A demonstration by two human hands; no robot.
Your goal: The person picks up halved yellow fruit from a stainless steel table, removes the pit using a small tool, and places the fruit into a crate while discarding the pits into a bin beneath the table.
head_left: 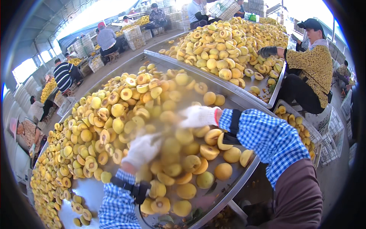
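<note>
A broad metal tray table (82, 191) holds a heap of yellow peaches (114, 110), many cut into halves with brown hollows showing. My left hand (144, 150), in a white knit glove, is among the peaches at the middle of the heap. Beyond it to the right, my right hand (198, 116), also white-gloved, is over the peaches. Motion smears the fingers of both hands, so I cannot make out whether either holds a peach. Halves and whole peaches (194, 164) lie just below my hands, some blurred as though moving.
A second metal tray (213, 76) with a tall peach pile adjoins at the far side; a co-worker (312, 65) sits beside it, a dark-gloved hand reaching in. A crate of peaches (297, 124) and white crates (329, 141) stand at right. Other people sit farther back.
</note>
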